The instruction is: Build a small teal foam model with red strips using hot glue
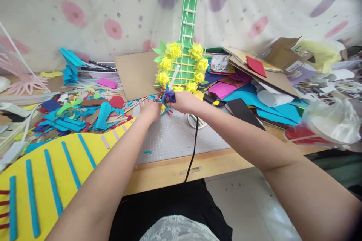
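My right hand (185,101) is wrapped round a blue glue gun (169,96). A white glue stick (174,77) pokes up from it, and a black cord (194,147) hangs over the table edge. Just left of the gun, my left hand (149,109) has its fingers bent close to small red, blue and yellow bits; what they pinch is hidden. Behind both hands, a green paper guitar (190,15) with white strings stands upright. Yellow paper flowers (173,50) with green leaves ring its lower part.
A yellow board (36,154) with blue strips lies at the left. Coloured scraps (76,111) cover the table's left side. Under my hands is a grey cutting mat (169,143). A tape roll (197,121), stacked paper and card (271,101), and a plastic-wrapped cup (319,130) are at the right.
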{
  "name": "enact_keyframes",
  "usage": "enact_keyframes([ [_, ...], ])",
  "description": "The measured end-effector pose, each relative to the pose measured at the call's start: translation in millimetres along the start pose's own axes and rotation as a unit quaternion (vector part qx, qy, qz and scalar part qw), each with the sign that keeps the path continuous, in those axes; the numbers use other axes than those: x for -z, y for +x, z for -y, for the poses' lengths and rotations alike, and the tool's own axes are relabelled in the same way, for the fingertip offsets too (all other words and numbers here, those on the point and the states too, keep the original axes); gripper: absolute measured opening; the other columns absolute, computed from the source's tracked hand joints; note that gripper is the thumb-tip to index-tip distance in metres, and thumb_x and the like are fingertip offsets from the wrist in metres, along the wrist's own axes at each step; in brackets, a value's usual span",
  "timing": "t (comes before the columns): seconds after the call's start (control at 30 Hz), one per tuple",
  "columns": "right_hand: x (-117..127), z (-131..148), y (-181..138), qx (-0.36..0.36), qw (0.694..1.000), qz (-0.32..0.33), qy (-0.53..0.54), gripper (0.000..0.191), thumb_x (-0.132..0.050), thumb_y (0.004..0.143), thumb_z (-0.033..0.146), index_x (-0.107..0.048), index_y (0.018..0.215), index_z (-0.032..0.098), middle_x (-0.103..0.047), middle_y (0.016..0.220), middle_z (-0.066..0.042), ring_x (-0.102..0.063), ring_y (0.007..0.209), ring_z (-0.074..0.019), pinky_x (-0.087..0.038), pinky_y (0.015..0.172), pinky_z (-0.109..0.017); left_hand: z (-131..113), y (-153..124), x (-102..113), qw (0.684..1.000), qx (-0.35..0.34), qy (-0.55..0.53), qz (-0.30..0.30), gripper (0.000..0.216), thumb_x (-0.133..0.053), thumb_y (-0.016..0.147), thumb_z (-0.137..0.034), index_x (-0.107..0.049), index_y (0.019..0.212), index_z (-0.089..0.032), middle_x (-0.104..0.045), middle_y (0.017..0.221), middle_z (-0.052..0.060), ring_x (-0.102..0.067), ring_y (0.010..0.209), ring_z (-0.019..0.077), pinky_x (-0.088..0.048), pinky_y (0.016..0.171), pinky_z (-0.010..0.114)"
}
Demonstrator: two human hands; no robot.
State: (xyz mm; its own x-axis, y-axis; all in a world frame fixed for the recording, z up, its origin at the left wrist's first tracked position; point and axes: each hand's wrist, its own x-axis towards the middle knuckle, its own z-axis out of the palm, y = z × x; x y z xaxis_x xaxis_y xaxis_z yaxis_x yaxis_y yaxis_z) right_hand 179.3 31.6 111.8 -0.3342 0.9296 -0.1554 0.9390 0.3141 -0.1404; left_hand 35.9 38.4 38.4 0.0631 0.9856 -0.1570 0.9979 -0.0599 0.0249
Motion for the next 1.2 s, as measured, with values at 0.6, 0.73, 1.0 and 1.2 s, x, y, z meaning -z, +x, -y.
enact_keyframes([
  [0.6,0,-4,0,-0.002,0.999,0.014,0.038,0.031,-0.051,0.082,0.042,-0.065,0.086,0.015,-0.063,0.055,-0.004,-0.061,0.053,-0.0155,-0.044,0.058,-0.025,0,-3,2,1.000,-0.005,-0.012,-0.003,0.044,-0.044,0.082,-0.039,-0.054,0.125,-0.033,-0.047,0.132,0.010,-0.036,0.126,0.0315,-0.017,0.107,0.054],
  [0.73,-2,-5,2,0.007,1.000,0.009,0.026,0.030,-0.052,0.082,0.042,-0.065,0.080,0.015,-0.061,0.052,-0.003,-0.060,0.052,-0.0155,-0.044,0.057,-0.025,0,-4,3,1.000,-0.008,-0.011,-0.003,0.044,-0.043,0.083,-0.037,-0.053,0.126,-0.033,-0.048,0.132,0.010,-0.035,0.127,0.0309,-0.016,0.108,0.053],
  [1.0,11,-23,-14,0.005,0.987,-0.010,0.159,0.031,-0.055,0.081,0.042,-0.064,0.086,0.013,-0.065,0.064,-0.004,-0.055,0.046,-0.0099,-0.045,0.051,-0.024,0,-5,2,1.000,-0.008,-0.004,-0.005,0.045,-0.042,0.084,-0.038,-0.052,0.127,-0.034,-0.046,0.133,0.010,-0.036,0.126,0.0309,-0.018,0.107,0.054],
  [1.2,12,-63,-32,0.015,0.923,-0.124,0.364,0.038,-0.054,0.080,0.049,-0.064,0.086,0.013,-0.064,0.067,-0.005,-0.053,0.048,-0.0092,-0.045,0.047,-0.023,0,-6,2,1.000,-0.012,-0.011,-0.007,0.045,-0.039,0.084,-0.039,-0.052,0.127,-0.034,-0.047,0.132,0.011,-0.035,0.127,0.0320,-0.019,0.106,0.056],
])
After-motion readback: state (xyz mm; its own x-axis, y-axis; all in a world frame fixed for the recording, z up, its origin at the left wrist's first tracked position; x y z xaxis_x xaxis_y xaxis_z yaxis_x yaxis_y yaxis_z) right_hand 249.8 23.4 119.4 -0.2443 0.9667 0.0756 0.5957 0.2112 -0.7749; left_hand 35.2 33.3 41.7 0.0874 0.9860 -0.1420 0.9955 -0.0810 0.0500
